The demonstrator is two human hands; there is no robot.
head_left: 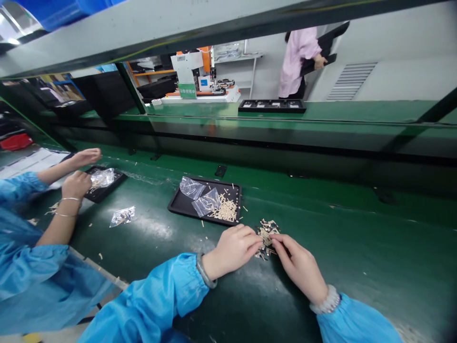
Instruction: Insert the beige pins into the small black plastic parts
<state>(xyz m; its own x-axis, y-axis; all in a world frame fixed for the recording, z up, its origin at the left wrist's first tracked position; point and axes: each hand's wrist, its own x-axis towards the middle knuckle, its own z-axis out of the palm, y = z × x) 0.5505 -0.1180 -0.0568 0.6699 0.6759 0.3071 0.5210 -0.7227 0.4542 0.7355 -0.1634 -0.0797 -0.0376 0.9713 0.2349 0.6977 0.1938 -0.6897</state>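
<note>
Over the green bench, my left hand (235, 248) has its fingers pressed together at the left side of a pile of small beige and dark pieces (267, 234). From the right, my right hand (298, 264) reaches the same pile with thumb and index finger pinched at its edge. Whatever either hand grips is too small to name. Behind and left of my left hand lies a black tray (182, 207), holding two clear plastic bags (207, 202) and a heap of beige strips (226, 208).
At the left, a co-worker's hands (76, 183) are over another black tray (103, 191). A small clear bag (122, 216) lies between the trays. A raised shelf (339, 110) crosses behind the bench, carrying a black tray (272, 108). A person in pink (295, 59) stands beyond.
</note>
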